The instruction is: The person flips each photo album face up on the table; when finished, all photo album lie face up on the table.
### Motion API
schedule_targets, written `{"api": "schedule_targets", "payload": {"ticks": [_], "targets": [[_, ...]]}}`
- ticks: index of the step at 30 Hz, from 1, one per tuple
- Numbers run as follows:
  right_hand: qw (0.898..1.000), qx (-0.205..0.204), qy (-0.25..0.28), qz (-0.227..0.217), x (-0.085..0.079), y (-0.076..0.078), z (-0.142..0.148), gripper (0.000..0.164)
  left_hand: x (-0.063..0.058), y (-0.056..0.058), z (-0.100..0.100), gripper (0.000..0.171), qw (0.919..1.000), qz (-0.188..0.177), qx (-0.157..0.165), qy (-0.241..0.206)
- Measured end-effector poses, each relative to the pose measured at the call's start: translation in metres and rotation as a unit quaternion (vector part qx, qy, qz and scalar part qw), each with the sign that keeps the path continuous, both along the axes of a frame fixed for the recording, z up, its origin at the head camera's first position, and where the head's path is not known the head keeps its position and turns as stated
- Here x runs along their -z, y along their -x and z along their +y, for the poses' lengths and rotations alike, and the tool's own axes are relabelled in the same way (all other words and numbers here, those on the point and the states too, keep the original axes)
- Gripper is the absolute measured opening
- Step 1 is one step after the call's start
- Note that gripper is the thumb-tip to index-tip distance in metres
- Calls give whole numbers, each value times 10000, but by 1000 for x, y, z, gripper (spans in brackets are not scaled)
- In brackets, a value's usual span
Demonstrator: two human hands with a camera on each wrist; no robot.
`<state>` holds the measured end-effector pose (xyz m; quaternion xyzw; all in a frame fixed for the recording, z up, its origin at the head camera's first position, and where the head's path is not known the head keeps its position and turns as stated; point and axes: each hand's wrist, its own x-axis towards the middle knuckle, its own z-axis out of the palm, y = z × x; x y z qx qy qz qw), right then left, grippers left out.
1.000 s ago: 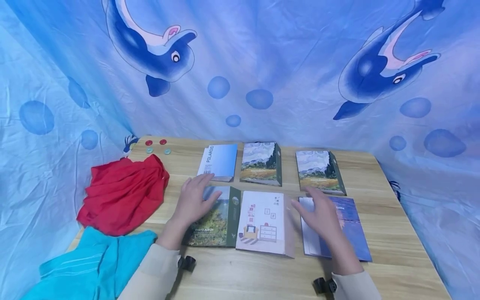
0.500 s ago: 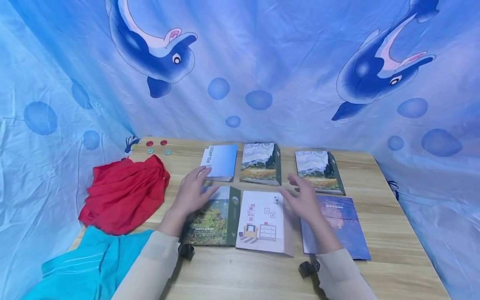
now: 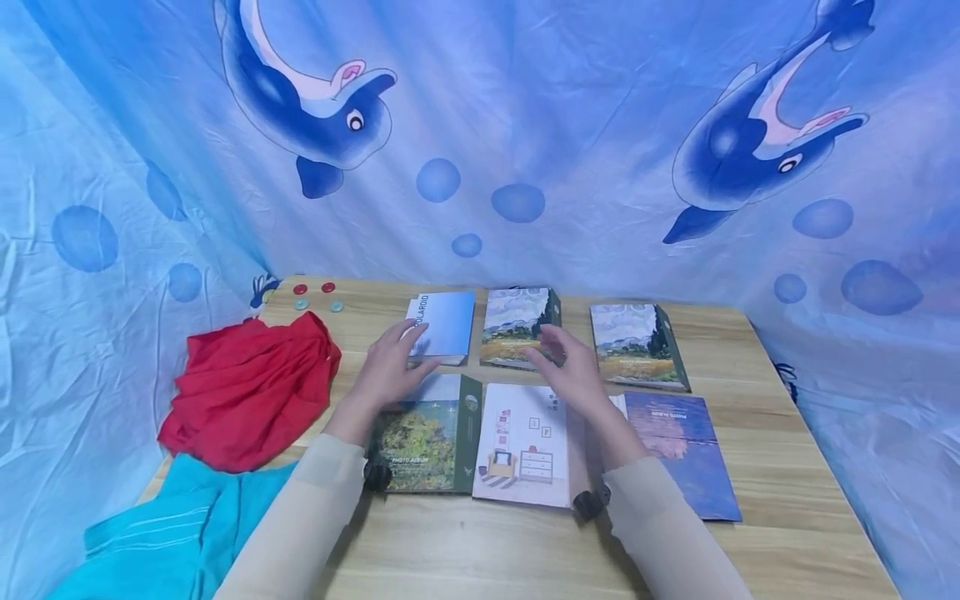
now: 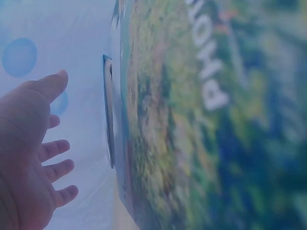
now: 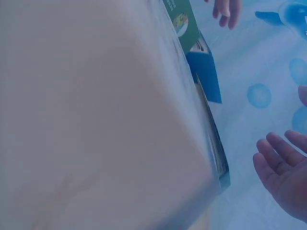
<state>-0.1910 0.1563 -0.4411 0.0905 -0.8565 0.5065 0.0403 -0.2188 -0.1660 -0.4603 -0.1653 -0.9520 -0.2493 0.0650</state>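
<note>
My left hand [image 3: 386, 365] hovers with spread, relaxed fingers at the left edge of the blue Polaroid album [image 3: 452, 329]. Its fingertips overlap that cover in the head view. In the left wrist view the same hand [image 4: 29, 153] holds nothing. Over the front right corner of the landscape-painting album [image 3: 512, 321] is my right hand [image 3: 577, 375], fingers loosely bent and apart from the thumb. The right wrist view shows this hand [image 5: 288, 177] with nothing in it. Below the hands lie a green photo album [image 3: 420, 446] and a white album with a furniture drawing [image 3: 517, 433].
Another landscape album [image 3: 628, 337] stands at the back right, with a purple-blue photo album [image 3: 693, 454] in front of it. Left of the albums lie a red cloth [image 3: 251, 392] and a turquoise cloth [image 3: 180, 517]. Red and green buttons [image 3: 328, 287] sit at the back left corner.
My right hand has moved left from the purple-blue album to the middle landscape album. My left hand has shifted slightly forward, over the Polaroid album's edge. The albums stay in place.
</note>
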Motion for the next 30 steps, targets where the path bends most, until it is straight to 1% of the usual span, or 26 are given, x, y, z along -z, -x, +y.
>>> {"api": "schedule_targets", "payload": {"ticks": [3, 5, 9, 13, 16, 18, 22, 26, 28, 30], "targets": [[9998, -122, 141, -102, -1, 9, -10, 59, 0, 6, 3, 72, 10000, -35, 91, 15], [9993, -273, 214, -167, -3, 15, -17, 58, 0, 9, 5, 73, 9999, -41, 162, 11], [9981, -551, -47, -268, -10, 24, -27, 60, 0, 13, 8, 74, 9995, -186, 245, 21], [9956, -811, -395, -250, -17, 32, -37, 62, -1, 16, 8, 75, 9991, -307, 296, 67], [9946, -883, -433, -319, -20, 37, -45, 62, -1, 20, 8, 75, 9988, -363, 322, 95], [9948, -885, -274, -415, -20, 41, -51, 60, 0, 22, 8, 76, 9986, -411, 322, 115], [9933, -746, 294, -834, -12, 49, -63, 57, 3, 27, 8, 76, 9977, -573, 332, 123], [9877, -543, 729, -1271, 5, 59, -72, 58, 7, 28, 7, 79, 9957, -869, 311, 56], [9846, -563, 842, -1422, 13, 61, -75, 61, 9, 29, 7, 80, 9949, -967, 301, -13], [9823, -699, 863, -1508, 19, 63, -77, 64, 11, 29, 6, 81, 9941, -1051, 266, -103]]}}
